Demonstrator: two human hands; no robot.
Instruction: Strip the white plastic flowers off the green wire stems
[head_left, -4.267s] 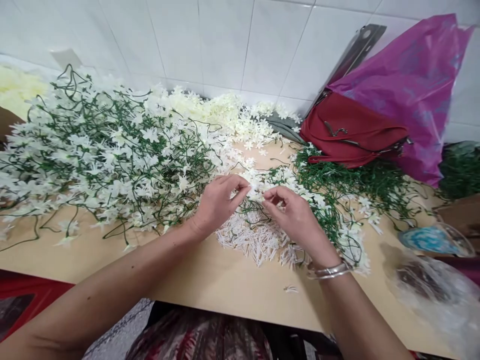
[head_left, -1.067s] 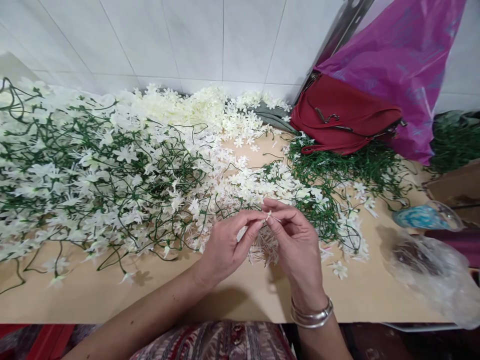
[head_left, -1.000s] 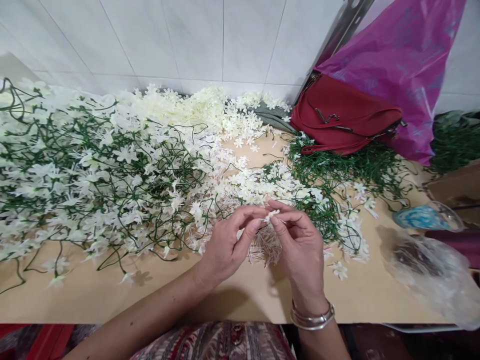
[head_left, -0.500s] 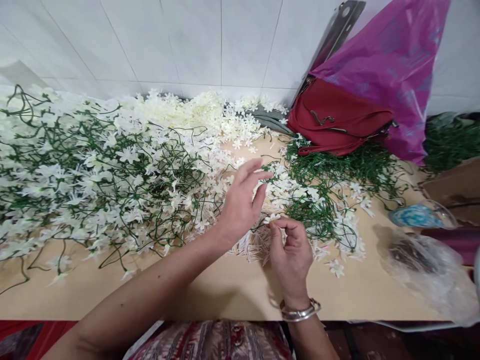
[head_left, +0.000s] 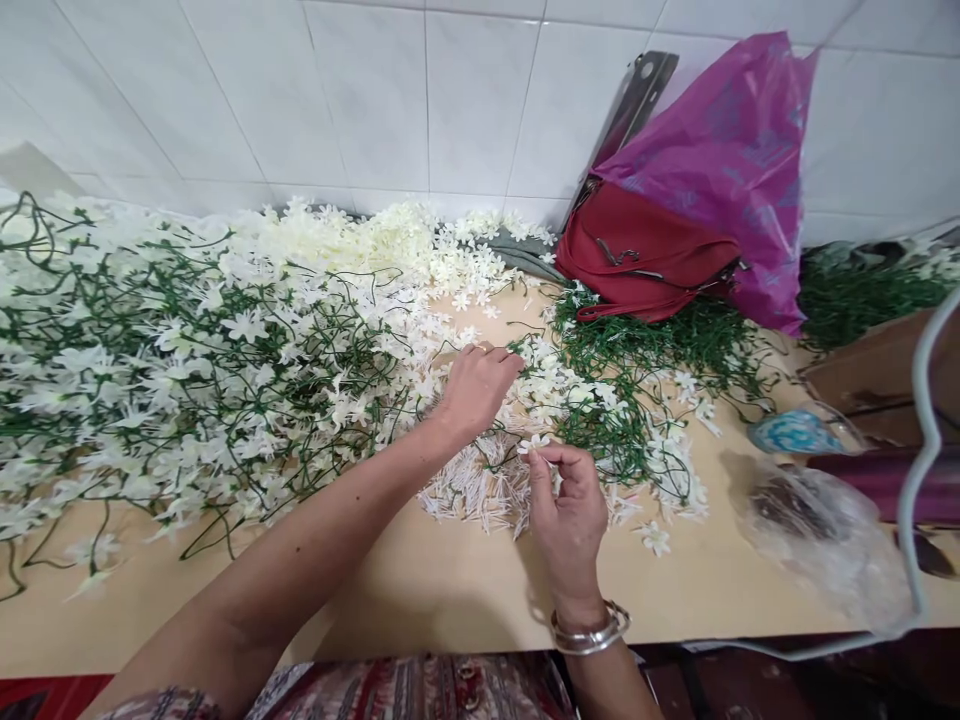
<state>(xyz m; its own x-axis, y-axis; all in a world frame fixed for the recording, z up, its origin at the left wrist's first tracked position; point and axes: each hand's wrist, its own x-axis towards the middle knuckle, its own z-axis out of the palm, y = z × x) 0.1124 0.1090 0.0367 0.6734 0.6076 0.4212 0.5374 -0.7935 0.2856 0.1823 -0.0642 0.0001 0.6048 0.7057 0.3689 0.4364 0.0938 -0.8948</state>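
My right hand [head_left: 571, 505], with a metal bangle at the wrist, pinches a white artificial flower [head_left: 535, 444] between thumb and fingertips, just above the table. My left hand [head_left: 484, 385] reaches down to the loose white blossoms [head_left: 551, 388] beyond it. Its fingers are bent and close together, and what lies under their tips is hidden. Below the left wrist lies a heap of thin white stamen strands [head_left: 480, 490]. To the left spreads a large pile of white flowers on green stems [head_left: 255, 370].
Green stems [head_left: 645, 345] lie right of my hands, partly under a red handbag [head_left: 645, 250] and a purple plastic bag [head_left: 742, 170]. Cream blossoms [head_left: 382, 235] line the tiled wall. A clear plastic bag [head_left: 832, 540] and a pale cable [head_left: 911, 480] are at right.
My left hand has gone from raised with spread fingers to lowered at the blossoms, fingers bent. My right hand keeps its pinch on the flower. The camera view has shifted slightly.
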